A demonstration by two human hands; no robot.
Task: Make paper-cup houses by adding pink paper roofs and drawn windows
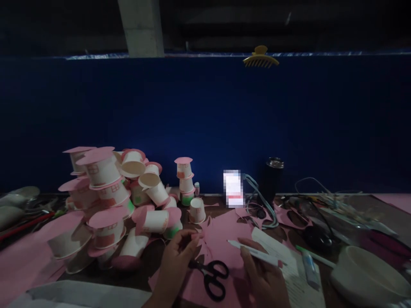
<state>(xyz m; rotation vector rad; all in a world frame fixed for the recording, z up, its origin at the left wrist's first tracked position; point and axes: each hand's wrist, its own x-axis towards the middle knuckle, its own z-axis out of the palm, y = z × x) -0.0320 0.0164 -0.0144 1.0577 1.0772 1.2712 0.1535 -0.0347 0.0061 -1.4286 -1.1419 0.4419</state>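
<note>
Pale paper (86,295) lies at the near left, and just right of it comes the left hand (180,252) — thumb and forefinger drawn together, a pink bit showing at the tips, though whether that grip has hold of it I cannot tell. Over to the right hand (265,276): fingers closed round a white pen (257,253), its tip aimed left. Between the hands, black scissors (205,270) rest on pink paper (221,233), blades pointing toward the left hand, and that paper spreads far across the dark table (156,252). Out left, what a crowd — paper cups (109,233) with pink discs, stacked and tipped against each other! Farther right stands a small cup tower (184,170), a lone cup (196,210) just beside it. Far side: a lit screen (234,188), its content blurred, then a dark flask (271,182). Near right, a tube (310,269) lies on a printed sheet (295,284), with a white bowl (348,278) beyond its right edge.
</note>
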